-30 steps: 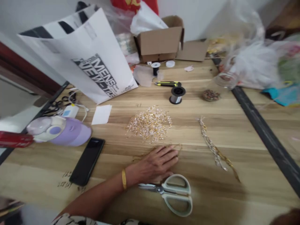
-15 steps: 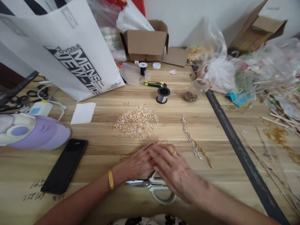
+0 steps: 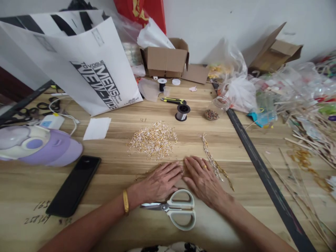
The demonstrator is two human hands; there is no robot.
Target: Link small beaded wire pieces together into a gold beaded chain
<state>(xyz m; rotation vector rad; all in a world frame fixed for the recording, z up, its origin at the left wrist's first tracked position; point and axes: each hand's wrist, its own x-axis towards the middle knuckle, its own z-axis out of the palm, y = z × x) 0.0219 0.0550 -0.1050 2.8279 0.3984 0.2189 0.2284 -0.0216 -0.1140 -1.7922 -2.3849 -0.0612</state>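
Observation:
My left hand (image 3: 164, 179) lies palm down on the wooden table, fingers outstretched and pointing right. A thin gold strand shows partly from beneath it; the rest is hidden. Flat beside it, fingers forward, rests my right hand (image 3: 202, 178), with a small gap between the two. Just below both hands are scissors with pale handles (image 3: 181, 210), their blades toward the left. A heap of small gold and silvery pieces (image 3: 154, 140) is spread beyond my left hand. Right of my right hand lies a bundle of gold and silver chains (image 3: 215, 162).
Farther back are a wire spool (image 3: 182, 112), a yellow-black utility knife (image 3: 173, 100) and a tipped clear jar (image 3: 216, 108) with small beads. A black phone (image 3: 75, 185) and a purple device (image 3: 44, 145) lie left. A white paper bag (image 3: 105, 80) stands behind. Plastic bags crowd the right.
My hands, which overlapped before, have come apart and now lie flat side by side. The scissors' handles are uncovered. The view has tilted up slightly.

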